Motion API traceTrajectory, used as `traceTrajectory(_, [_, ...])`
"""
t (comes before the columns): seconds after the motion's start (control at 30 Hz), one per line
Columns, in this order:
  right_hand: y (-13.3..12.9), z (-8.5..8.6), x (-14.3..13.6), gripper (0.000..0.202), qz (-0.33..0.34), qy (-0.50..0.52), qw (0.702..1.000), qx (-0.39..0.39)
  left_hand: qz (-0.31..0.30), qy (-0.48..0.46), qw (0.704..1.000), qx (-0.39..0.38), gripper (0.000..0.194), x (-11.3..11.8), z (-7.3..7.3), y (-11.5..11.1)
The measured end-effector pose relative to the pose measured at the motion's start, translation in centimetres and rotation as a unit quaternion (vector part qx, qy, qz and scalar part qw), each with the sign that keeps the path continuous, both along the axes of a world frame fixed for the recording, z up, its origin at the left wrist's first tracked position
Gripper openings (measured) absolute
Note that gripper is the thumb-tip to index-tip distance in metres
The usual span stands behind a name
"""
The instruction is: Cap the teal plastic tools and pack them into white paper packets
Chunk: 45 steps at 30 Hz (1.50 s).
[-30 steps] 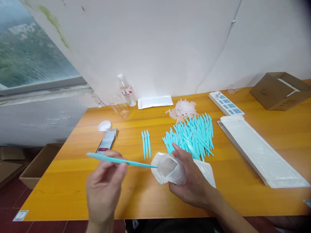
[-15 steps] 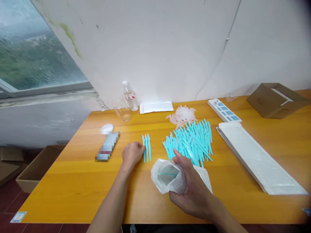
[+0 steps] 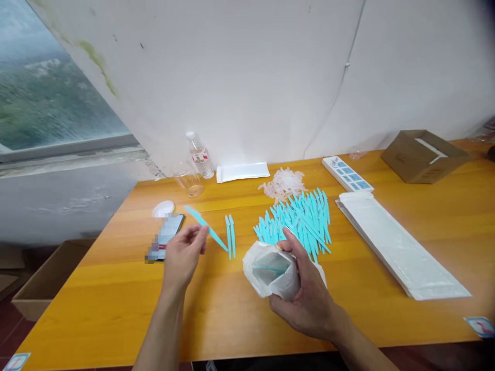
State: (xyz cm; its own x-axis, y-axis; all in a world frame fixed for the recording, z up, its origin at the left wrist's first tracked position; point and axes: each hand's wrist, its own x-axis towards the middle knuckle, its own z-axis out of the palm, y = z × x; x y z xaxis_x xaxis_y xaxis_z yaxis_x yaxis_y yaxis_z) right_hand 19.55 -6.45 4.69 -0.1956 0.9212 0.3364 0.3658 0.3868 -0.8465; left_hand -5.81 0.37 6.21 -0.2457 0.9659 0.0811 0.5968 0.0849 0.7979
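- Far left: you have a white lid (image 3: 163, 208) on the table (image 3: 127, 288), with a phone (image 3: 170, 229) just below it, partly blurred out. A clear jar (image 3: 189, 183) and a water bottle (image 3: 201, 158) stand farther back, by the wall.
- Left hand (image 3: 181, 260): you pinch one turquoise stick (image 3: 217, 238) narrowly between thumb and fingers, near its middle. Its long axis slants from upper left to lower right; the lower end points toward the pair and, beyond it, the bag side.
- Between your hands: a pair of turquoise sticks (image 3: 230, 239) lies side by side, long axes running away from you, nearer your left hand than your right.
- Right of the pair: the white bag (image 3: 285, 284) has its mouth facing left and up toward you, to the right of the held stick and lower. At least one turquoise shape shows inside.
- Right hand (image 3: 311, 306): you grip the bag around its outside, thumb and fingers spread wide about it; the mouth gapes.
- Behind the bag: a turquoise pile (image 3: 297, 221) lies beyond your right hand, with pale pink pieces (image 3: 285, 183) at its back edge.
- Far right: you have flat white packages (image 3: 402, 245), a printed white stack (image 3: 348, 175) behind them, and an open carton (image 3: 417, 157).
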Motion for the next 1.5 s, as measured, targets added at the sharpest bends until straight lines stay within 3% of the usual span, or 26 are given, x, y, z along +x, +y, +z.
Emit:
traceTrajectory(0.07, [0.1, 0.0, -0.1, 0.102, 0.002, -0.001, 1.000, -0.003, 0.074, -0.089, 0.973, 0.200, 0.015, 1.5, 1.7, -3.0])
traceTrajectory(0.1, [0.1, 0.0, -0.2, 0.102, 0.003, 0.000, 1.000, -0.005, 0.076, -0.095, 0.954, 0.273, 0.009, 2.4, 2.4, -4.3])
traceTrajectory(0.17, [0.2, -0.1, -0.3, 0.103, 0.007, 0.003, 1.000, -0.003, -0.003, -0.043, 0.944, 0.327, 0.004, 4.2, 3.5, -6.4])
traceTrajectory(0.23, [0.2, -0.1, -0.4, 0.104, 0.012, 0.009, 1.000, 0.000, -0.125, 0.019, 0.953, 0.275, 0.021, 5.0, 4.0, -7.1])
traceTrajectory(0.3, [0.0, -0.1, -0.3, 0.104, 0.009, 0.015, 1.000, -0.002, -0.183, 0.015, 0.962, 0.203, 0.037, 4.6, 3.7, -6.5])
traceTrajectory(0.4, [-0.4, -0.2, -0.1, 0.104, 0.004, 0.022, 1.000, -0.012, -0.089, -0.031, 0.988, 0.123, 0.040, 2.5, 1.8, -3.3])
traceTrajectory(0.47, [-0.6, -0.2, 0.0, 0.103, 0.010, 0.025, 1.000, -0.011, -0.025, 0.044, 0.998, 0.021, 0.042, 1.5, -0.1, -0.6])
traceTrajectory(0.57, [-0.7, -0.3, 0.0, 0.100, 0.013, 0.017, 1.000, 0.004, -0.025, 0.216, 0.967, -0.130, 0.040, 1.5, -2.7, 3.0])
traceTrajectory(0.67, [-0.6, -0.2, 0.1, 0.102, 0.009, 0.013, 1.000, 0.012, -0.036, 0.276, 0.940, -0.195, 0.033, 2.1, -4.3, 4.9])
traceTrajectory(0.9, [-0.4, 0.0, 0.2, 0.102, 0.018, 0.000, 1.000, 0.003, -0.052, 0.252, 0.941, -0.218, 0.029, 1.3, -4.9, 5.4])
traceTrajectory(1.17, [-0.5, 0.3, 0.0, 0.102, 0.027, -0.036, 0.999, 0.013, -0.058, 0.256, 0.938, -0.226, 0.022, 0.1, -4.7, 5.7])
traceTrajectory(1.37, [-0.5, 0.5, 0.0, 0.102, 0.022, -0.044, 0.999, 0.014, -0.039, 0.278, 0.939, -0.200, 0.030, 0.4, -4.6, 5.7])
traceTrajectory(1.5, [-0.4, 0.5, -0.1, 0.102, 0.022, -0.031, 0.999, 0.012, -0.056, 0.260, 0.939, -0.219, 0.021, 0.2, -4.7, 6.6])
